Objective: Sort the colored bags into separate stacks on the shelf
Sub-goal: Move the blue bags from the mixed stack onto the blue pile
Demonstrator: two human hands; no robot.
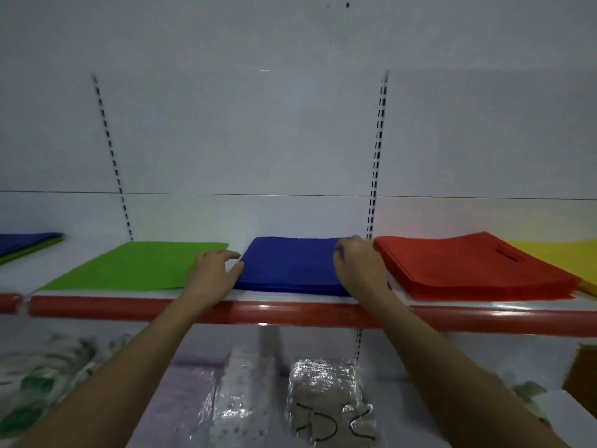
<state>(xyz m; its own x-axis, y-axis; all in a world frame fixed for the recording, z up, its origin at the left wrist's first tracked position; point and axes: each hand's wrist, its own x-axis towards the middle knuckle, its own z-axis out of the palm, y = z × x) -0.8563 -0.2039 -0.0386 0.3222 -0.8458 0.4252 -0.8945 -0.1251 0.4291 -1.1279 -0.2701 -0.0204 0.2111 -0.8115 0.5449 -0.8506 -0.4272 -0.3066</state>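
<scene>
- While both hands bracket the blue stack [292, 265] on the shelf [252, 310], sorting looks nearly done, judging by four single-colour piles side by side.
- L hand [213, 273]: fingers spread and fairly straight, palm down at the stack's left edge, touching the blue side and overlapping the green stack [135, 265]; holds nothing.
- R hand [357, 263]: fingers curled over the stack's right edge, next to the red stack [468, 270]; can't tell if it pinches a bag or just presses the edge.
- Likely step: squaring up the blue pile, not placing a new bag.
- Done so far: green, blue, red, then yellow stack [559, 257] at far right, each its own colour, approx. in a row along the shelf front.
- Left to do, prob.: a mixed pile [30, 242] at far left shows blue over green layers, so it appears unsorted.
- Materials: bags look like thin, matte, non-woven fabric, flat rectangles; red pile is thickest, its edges fanned slightly, w/ a die-cut slot handle [510, 255] in the top bag.
- Green pile looks thinnest, lying very flat.
- Shelf: white deck w/ glossy red front rail, slotted uprights on the white back panel.
- Below: clear plastic-wrapped packs [326, 399], crinkly and shiny; contents blurred.
</scene>
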